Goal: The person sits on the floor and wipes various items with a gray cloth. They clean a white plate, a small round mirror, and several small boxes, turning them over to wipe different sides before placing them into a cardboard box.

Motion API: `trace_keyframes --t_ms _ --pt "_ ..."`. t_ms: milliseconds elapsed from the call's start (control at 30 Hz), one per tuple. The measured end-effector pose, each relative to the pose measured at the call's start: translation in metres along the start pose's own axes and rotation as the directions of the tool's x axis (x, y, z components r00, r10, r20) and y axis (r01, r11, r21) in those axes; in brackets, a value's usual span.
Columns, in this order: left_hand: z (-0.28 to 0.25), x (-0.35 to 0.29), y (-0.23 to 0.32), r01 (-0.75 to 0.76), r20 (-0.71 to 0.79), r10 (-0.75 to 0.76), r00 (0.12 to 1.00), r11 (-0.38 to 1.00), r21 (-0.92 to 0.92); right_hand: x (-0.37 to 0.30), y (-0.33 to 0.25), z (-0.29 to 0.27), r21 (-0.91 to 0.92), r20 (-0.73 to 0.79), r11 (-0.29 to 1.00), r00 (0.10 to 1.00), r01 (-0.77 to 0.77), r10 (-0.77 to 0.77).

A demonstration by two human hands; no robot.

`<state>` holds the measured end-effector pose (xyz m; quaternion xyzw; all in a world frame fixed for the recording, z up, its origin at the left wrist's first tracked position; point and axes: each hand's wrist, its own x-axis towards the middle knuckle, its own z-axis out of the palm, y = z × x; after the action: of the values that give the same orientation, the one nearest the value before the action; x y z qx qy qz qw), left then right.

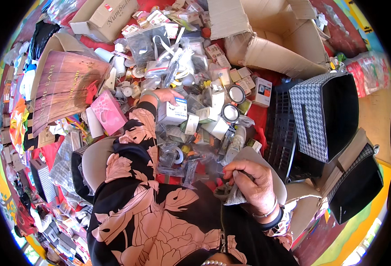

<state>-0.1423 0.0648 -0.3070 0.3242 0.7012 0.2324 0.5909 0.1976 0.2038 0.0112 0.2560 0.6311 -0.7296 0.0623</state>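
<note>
My left hand [162, 95] reaches into the pile with its fingers closed over the top of a small white-and-blue box [172, 113]. Close to that box lie a white carton [207, 115] and several clear plastic packets [178, 133]. Above my lap my right hand [254, 182] is closed, its thumb and fingertips pinched together. A piece of grey knitted cloth [235, 197] bunches under those fingers, and the palm side is hidden. Two round, dark-rimmed white discs [230, 113] lie to the right of the box.
A large open cardboard box [279, 40] stands at the far right, with a black crate [280, 128] and a houndstooth storage box [321, 115] nearer. On the left are a wood-patterned carton [67, 88] and a pink box [108, 111]. White cables [178, 62] lie across the pile.
</note>
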Motion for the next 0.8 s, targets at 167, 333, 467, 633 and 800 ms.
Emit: trace_keyframes --t_ms 167,333,467,633,800 --pt "0.03 0.02 0.057 0.033 -0.533 0.158 0.831 0.943 0.332 -0.001 0.003 -0.006 -0.025 0.015 0.999 1.0 0.027 -0.027" --pt "0.083 0.074 0.123 -0.247 -0.376 0.469 0.799 0.827 0.506 0.001 0.005 -0.009 -0.061 0.039 0.997 0.998 0.056 -0.054" --pt "0.127 0.123 0.146 -0.09 -0.117 0.35 0.929 0.523 0.847 0.003 0.005 -0.015 -0.059 0.013 0.996 0.998 0.06 -0.06" --pt "0.127 0.113 0.15 0.002 -0.022 0.051 0.998 0.372 0.928 0.003 0.001 -0.016 -0.046 0.009 0.999 1.0 0.01 -0.01" --pt "0.106 0.091 0.144 0.072 -0.052 -0.054 0.997 0.506 0.86 0.0 0.0 -0.016 -0.04 0.0 0.999 1.0 0.025 -0.025"
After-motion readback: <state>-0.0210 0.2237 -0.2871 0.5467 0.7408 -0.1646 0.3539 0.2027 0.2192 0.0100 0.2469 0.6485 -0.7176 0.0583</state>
